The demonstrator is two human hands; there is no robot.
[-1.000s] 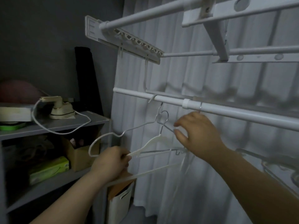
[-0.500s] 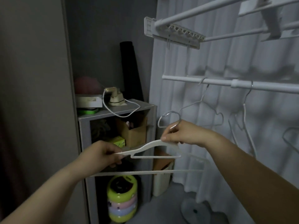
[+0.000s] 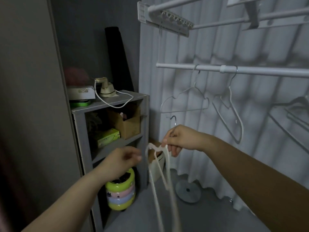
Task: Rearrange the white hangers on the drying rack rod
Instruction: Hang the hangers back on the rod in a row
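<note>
Right hand (image 3: pixel 179 140) pinches dangling white hanger (image 3: pixel 157 166)

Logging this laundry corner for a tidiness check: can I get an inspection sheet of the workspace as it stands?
Surface: rod horizontal, white.
Job's things: held hanger off the rod, dangling; wire hanger and second hanger hooked on the rod.
Clutter: shelf with iron, box; stacked tubs on the floor.
Grips: right hand pinches the held hanger; left hand touches nothing.
Cables: iron cord loops over the shelf edge.
Surroundings: curtain, grey wall.
</note>
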